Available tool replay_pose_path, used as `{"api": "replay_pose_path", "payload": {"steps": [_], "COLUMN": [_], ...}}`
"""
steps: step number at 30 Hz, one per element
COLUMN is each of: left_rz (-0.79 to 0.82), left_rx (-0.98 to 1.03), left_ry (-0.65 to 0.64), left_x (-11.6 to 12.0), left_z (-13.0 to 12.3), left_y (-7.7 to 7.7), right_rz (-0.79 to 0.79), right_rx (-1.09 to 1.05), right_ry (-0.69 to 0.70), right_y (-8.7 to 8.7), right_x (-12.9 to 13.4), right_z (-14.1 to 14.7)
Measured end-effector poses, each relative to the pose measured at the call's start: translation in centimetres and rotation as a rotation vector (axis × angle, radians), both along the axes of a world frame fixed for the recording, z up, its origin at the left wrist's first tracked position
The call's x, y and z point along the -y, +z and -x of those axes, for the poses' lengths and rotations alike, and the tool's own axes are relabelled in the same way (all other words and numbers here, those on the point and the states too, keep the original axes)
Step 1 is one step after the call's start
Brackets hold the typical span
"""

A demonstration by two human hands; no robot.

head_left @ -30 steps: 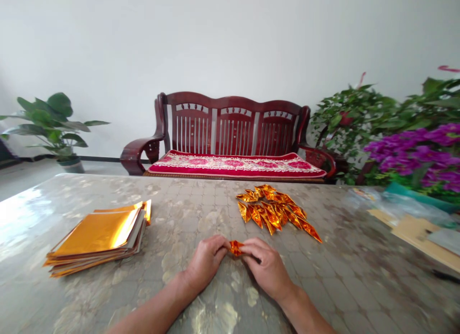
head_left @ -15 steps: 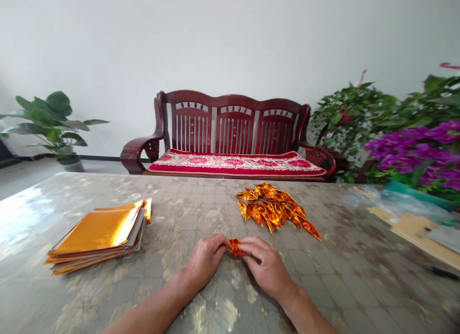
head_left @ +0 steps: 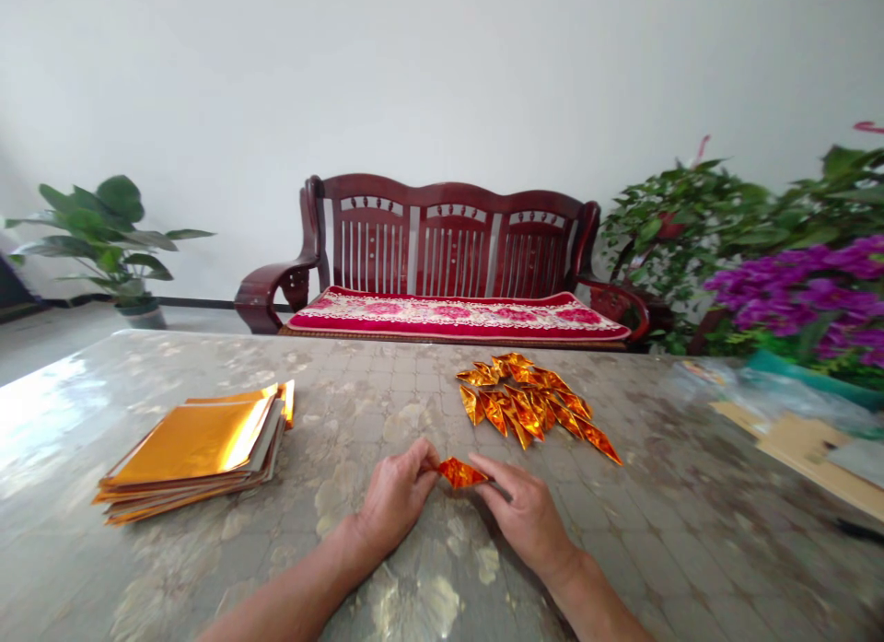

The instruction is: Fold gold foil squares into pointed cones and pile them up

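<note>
A small folded piece of shiny orange-gold foil paper [head_left: 461, 473] is held between my two hands, its ends pointed. My left hand [head_left: 399, 486] pinches its left end. At the right end, my right hand [head_left: 523, 511] has its thumb and forefinger closed on the tip. Beyond and to the right lies a cluster of folded gold foil pieces [head_left: 525, 404]. On the left side sits a stack of flat gold foil sheets [head_left: 197, 442], with grey-brown undersides showing at the edges.
The patterned table [head_left: 331, 568] spans the foreground. Cardboard pieces [head_left: 787, 444], clear plastic and a black object [head_left: 860, 531] lie at the right. Behind the table are a red wooden bench [head_left: 452, 246], a potted plant [head_left: 103, 227] and purple flowers [head_left: 808, 292].
My right hand has shifted slightly right, away from my left hand, so more of the folded foil piece shows between them. The view has shifted slightly.
</note>
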State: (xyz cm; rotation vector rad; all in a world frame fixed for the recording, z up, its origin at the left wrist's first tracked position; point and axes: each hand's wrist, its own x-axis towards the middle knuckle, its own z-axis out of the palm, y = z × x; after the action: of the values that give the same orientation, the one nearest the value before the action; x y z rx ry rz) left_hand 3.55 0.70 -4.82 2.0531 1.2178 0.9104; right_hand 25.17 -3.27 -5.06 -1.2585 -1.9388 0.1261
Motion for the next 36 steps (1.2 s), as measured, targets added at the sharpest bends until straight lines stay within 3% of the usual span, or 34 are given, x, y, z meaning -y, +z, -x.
{"api": "replay_pose_path", "payload": {"steps": [12, 27, 36], "left_rz": [-0.007, 0.012, 0.018], "left_rx": [-0.073, 0.077, 0.025], "left_ry": [-0.024, -0.052, -0.049], "left_x": [0.4, 0.0, -0.7], "left_z": [0.2, 0.0, 0.2], "left_y": [0.6, 0.2, -0.6], "right_rz": [-0.036, -0.049, -0.152], "right_rx": [0.056, -0.011, -0.017], "right_ry": [0.010, -0.031, -0.004], "right_y": [0.7, -0.1, 0.6], "right_x": [0.0, -0.3, -0.3], "right_z": [0.2, 0.2, 0.3]}}
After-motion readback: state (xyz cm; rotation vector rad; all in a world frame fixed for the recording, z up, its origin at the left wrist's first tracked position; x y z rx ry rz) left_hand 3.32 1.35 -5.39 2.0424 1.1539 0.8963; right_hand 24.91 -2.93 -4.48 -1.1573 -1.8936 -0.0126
